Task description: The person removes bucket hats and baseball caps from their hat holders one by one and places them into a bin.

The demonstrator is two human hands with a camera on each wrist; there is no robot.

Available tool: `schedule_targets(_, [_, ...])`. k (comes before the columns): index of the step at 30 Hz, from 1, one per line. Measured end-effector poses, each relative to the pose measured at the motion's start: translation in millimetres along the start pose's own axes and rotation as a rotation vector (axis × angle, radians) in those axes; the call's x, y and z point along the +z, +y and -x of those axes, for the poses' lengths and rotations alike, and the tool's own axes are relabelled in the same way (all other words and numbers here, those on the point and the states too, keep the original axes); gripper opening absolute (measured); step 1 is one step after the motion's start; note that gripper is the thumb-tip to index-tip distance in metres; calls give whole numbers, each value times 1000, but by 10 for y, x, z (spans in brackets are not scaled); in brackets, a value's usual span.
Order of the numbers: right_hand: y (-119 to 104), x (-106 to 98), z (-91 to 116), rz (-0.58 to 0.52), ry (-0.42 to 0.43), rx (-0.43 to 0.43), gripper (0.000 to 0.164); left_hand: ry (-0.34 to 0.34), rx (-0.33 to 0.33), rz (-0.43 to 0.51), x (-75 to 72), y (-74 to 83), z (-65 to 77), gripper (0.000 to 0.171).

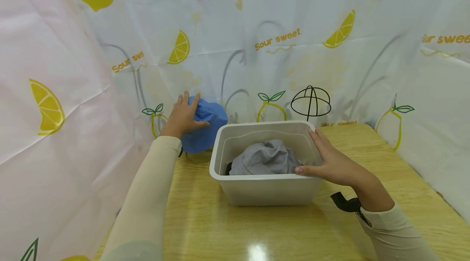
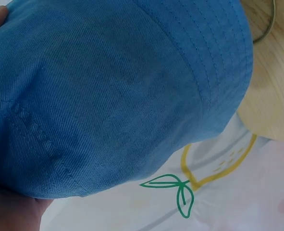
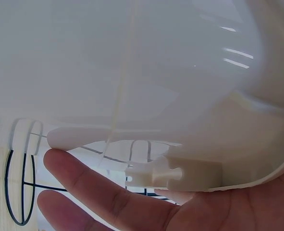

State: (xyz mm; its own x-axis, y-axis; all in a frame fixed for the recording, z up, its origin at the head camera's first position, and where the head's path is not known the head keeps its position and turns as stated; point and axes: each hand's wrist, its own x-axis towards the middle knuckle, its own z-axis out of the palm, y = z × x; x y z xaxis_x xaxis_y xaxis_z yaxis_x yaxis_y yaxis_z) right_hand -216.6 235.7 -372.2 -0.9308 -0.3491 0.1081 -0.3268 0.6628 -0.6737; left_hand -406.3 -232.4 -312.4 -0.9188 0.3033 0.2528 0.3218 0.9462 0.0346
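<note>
On the left of the head view, my left hand (image 1: 184,117) spreads its fingers over the crown of a blue bucket hat (image 1: 203,136). The hat fills most of the left wrist view, its stitched brim (image 2: 214,62) pointing right, with parts of the hand at the left edge. A wire ring base (image 1: 198,157) shows under the hat. My right hand (image 1: 332,161) rests at the right end of a white plastic bin (image 1: 271,191), thumb at the front rim, fingers straight along the outer wall. Inside the bin lies a crumpled grey cloth hat (image 1: 266,159), something black beside it.
Behind the bin, right of centre, stands a black wire hat stand (image 1: 311,102) with a dome-shaped top. The wooden table (image 1: 271,230) meets a white curtain (image 1: 235,16) printed with lemons at the back and sides.
</note>
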Motion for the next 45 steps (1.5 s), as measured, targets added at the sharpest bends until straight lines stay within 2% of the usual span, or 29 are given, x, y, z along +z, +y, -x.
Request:
schedule_targets(9, [8, 0, -1, 0, 1, -1, 122, 66, 33, -20, -38, 60, 5, 120])
schedule_targets(13, [-5, -9, 3, 0, 0, 2, 122, 71, 28, -7, -71, 103, -6, 118])
schedule_targets(26, [-1, -10, 0, -4, 3, 0, 122, 35, 0, 26, -122, 133, 23, 99])
schedule_targets(36, [-7, -16, 10, -8, -3, 6, 122, 20, -29, 43, -160, 185, -19, 104])
schedule_targets(42, [-6, -8, 14, -11, -4, 4, 120, -24, -60, 49, -188, 193, -36, 114])
schedule_targets(45, [-9, -6, 2, -9, -1, 0, 120, -22, -71, 59, -219, 169, -41, 118])
